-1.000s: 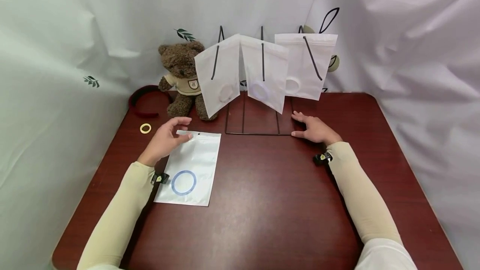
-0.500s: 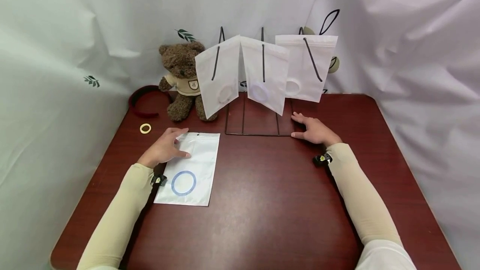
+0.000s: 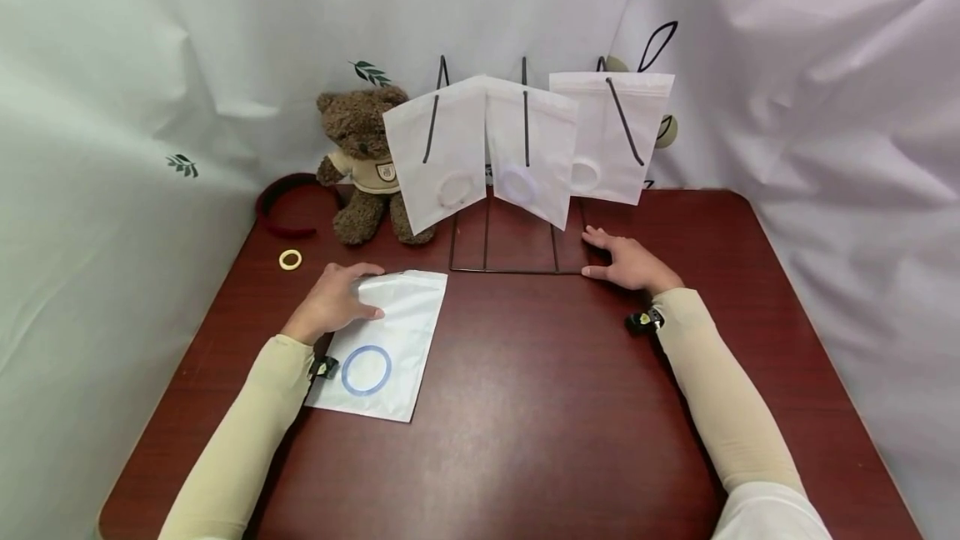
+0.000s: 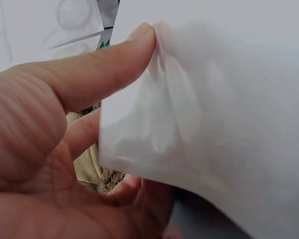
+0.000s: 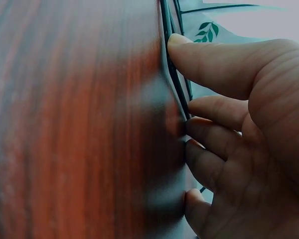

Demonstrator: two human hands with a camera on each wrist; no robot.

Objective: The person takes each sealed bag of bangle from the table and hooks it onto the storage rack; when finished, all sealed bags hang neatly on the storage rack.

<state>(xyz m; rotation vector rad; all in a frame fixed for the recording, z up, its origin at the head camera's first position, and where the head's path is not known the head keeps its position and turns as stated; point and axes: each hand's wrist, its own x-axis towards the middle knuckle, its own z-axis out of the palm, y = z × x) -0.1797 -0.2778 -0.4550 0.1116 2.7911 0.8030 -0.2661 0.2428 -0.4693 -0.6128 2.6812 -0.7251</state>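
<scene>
My left hand (image 3: 330,304) pinches the upper left part of a white plastic zip bag (image 3: 408,323) at the left of the table. In the left wrist view the thumb presses a crease into the bag (image 4: 224,114), with fingers behind it. A blue ring (image 3: 366,370) shows in its lower part. My right hand (image 3: 633,262) lies at the right front corner of a black wire display rack (image 3: 517,272). Its thumb touches the base wire and its fingertips rest on the table, loosely spread, in the right wrist view.
Three white zip bags hang on the rack's hooks: left (image 3: 435,140), middle (image 3: 528,140) and right (image 3: 615,119). Behind my left hand sit a brown teddy bear (image 3: 360,127), a dark red headband (image 3: 266,207) and a yellow ring (image 3: 282,260). White cloth (image 3: 150,90) surrounds the table.
My left hand has come down onto the bag's upper left part and pinched it; the bag has turned slightly and its top edge now bends. My right hand has stayed at the rack.
</scene>
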